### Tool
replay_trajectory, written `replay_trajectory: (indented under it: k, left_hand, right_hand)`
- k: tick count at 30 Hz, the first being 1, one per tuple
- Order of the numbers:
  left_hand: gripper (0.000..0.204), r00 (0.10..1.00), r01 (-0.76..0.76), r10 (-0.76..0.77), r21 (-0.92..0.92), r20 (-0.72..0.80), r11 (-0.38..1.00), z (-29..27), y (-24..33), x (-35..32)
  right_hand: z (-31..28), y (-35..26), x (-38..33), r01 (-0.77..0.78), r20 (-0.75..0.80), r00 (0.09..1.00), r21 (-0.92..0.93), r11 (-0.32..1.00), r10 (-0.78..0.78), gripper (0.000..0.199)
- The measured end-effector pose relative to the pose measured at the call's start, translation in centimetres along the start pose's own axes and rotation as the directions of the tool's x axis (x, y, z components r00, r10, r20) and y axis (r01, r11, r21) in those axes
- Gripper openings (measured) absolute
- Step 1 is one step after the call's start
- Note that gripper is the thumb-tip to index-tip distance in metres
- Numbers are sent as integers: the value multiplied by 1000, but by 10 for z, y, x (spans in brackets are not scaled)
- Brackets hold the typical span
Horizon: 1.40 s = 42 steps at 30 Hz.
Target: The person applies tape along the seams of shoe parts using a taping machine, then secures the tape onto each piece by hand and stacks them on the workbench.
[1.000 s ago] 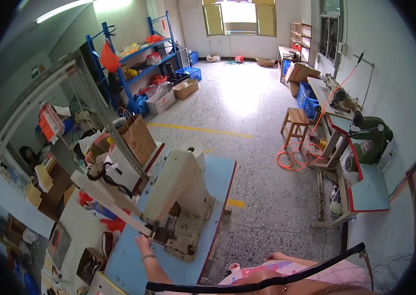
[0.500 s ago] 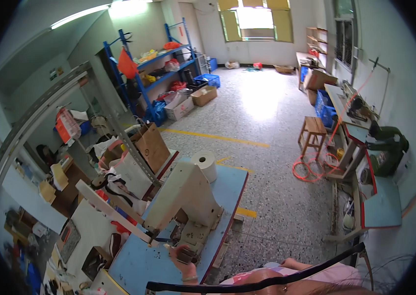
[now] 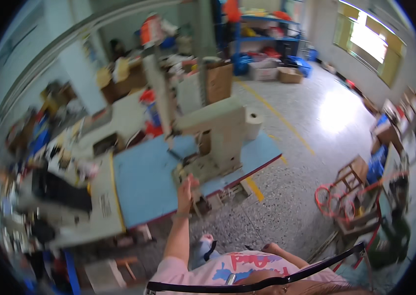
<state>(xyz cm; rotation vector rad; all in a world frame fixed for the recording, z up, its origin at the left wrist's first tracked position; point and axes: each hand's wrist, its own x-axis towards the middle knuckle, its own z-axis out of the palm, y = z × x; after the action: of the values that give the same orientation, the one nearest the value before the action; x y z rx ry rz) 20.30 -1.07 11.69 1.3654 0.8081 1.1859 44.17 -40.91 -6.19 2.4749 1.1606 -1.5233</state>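
My left hand reaches up to the near edge of a beige sewing machine, its fingers stretched out and slightly apart beside the machine's metal bed. Motion blurs the fingertips, and I make out nothing held in them. The machine stands on a light blue tabletop with a dark red edge. My right arm lies across the front of my pink and white shirt, and the fingers of that hand cannot be made out.
A white roll stands behind the machine. Left of it, a dark machine sits on a cluttered pale table. A wooden stool and a coiled orange hose are at the right. Blue shelves with boxes stand at the back.
My view has swung left and down, so the machine appears further right and more of the left table shows. My left hand stays by the machine's bed; more of its forearm is visible.
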Motion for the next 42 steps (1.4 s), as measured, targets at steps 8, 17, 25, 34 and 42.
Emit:
replay_trajectory:
  k: [8,17,25,34,42]
  left_hand:
    - [26,784,-612,617,84,-70,786,-29,290,-144]
    - [16,305,-949,952,83,12,303,-106,431,-303]
    - [14,18,-990,962,142,274,-22,-284,477,-412]
    - [34,753,-388,624,625,-208,677,-450,429,-496]
    - [41,690,630,-349,287,-634,722,-596,171,-597]
  right_hand:
    - [10,49,10,88,155,986,-171,981,-61,30]
    - [55,-42,98,244,295,941,-258,935,-165,24]
    - [235,-195,78,384,262,916,-342,858,-305,21]
    - [445,-402,0,840,588,538,-439,320,-604,30]
    - [531,-663,-62,828,775,429,-131,546,-465,23]
